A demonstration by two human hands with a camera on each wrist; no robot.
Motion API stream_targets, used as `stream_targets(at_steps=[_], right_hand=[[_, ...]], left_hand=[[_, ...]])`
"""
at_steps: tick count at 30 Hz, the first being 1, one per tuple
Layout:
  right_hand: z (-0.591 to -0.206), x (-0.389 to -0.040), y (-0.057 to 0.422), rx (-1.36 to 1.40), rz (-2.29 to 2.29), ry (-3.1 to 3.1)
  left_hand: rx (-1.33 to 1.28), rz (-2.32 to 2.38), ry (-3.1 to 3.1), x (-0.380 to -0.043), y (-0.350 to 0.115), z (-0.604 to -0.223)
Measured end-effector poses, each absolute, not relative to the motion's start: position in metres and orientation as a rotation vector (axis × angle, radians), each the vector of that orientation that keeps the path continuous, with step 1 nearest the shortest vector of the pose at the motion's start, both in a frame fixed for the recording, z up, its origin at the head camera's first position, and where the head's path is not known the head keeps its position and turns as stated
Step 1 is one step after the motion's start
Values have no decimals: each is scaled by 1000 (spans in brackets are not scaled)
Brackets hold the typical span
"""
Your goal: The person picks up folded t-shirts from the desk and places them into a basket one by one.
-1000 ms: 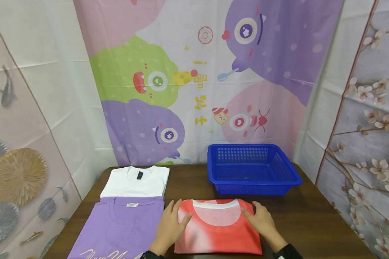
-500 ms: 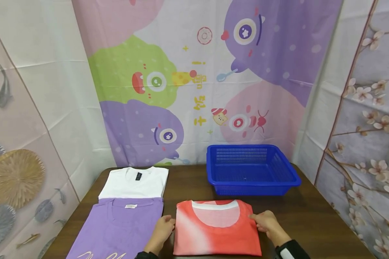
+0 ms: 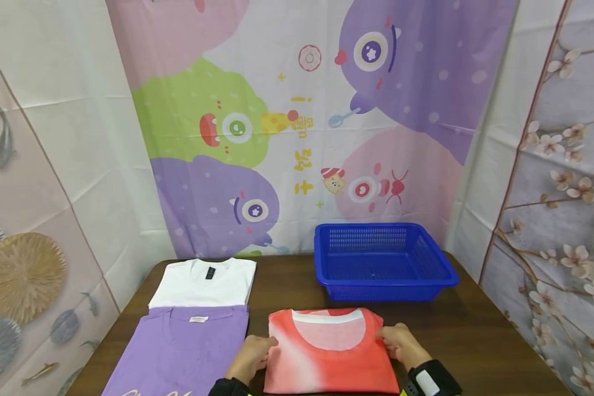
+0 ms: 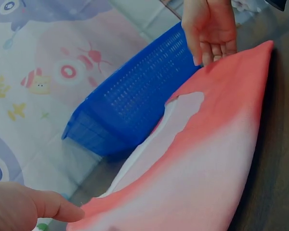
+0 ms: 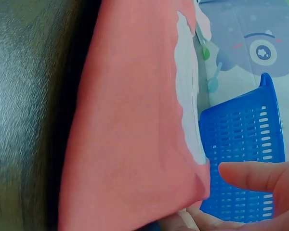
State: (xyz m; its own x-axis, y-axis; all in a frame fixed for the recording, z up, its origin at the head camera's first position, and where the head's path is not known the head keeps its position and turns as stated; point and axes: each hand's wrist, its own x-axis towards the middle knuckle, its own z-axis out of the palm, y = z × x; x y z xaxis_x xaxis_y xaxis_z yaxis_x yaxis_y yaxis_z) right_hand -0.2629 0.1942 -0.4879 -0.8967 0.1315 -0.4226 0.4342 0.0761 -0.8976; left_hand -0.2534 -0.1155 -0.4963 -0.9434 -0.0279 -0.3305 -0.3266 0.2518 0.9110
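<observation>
A folded red and pale pink T-shirt with a white neckband lies in front of me, its collar away from me. My left hand grips its left edge; in the left wrist view the thumb lies on the cloth near the corner, the other fingers hidden below. On the right edge my right hand holds the shirt, fingers tucked under it. The right thumb stands just off the collar-side corner in the right wrist view.
A blue plastic basket stands behind the shirt to the right. To the left lie a folded purple T-shirt and, behind it, a folded white T-shirt. All rest on a brown wooden table before a cartoon-print curtain.
Both hands went from lying over the shirt's upper corners to its side edges. The left thumb has since come onto the cloth, and the right hand stays at its edge.
</observation>
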Motion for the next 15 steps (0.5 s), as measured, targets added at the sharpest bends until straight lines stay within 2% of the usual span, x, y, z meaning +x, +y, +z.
stream_targets(at_steps=[9,15], right_hand=[[-495,-269,184,494,-1966,2127],[-494,-270,179,500,-1866,2210]], left_hand=[[-354,1716,2318,-258,-109,-497],[-237,1663,2386,-255,-102,-490]])
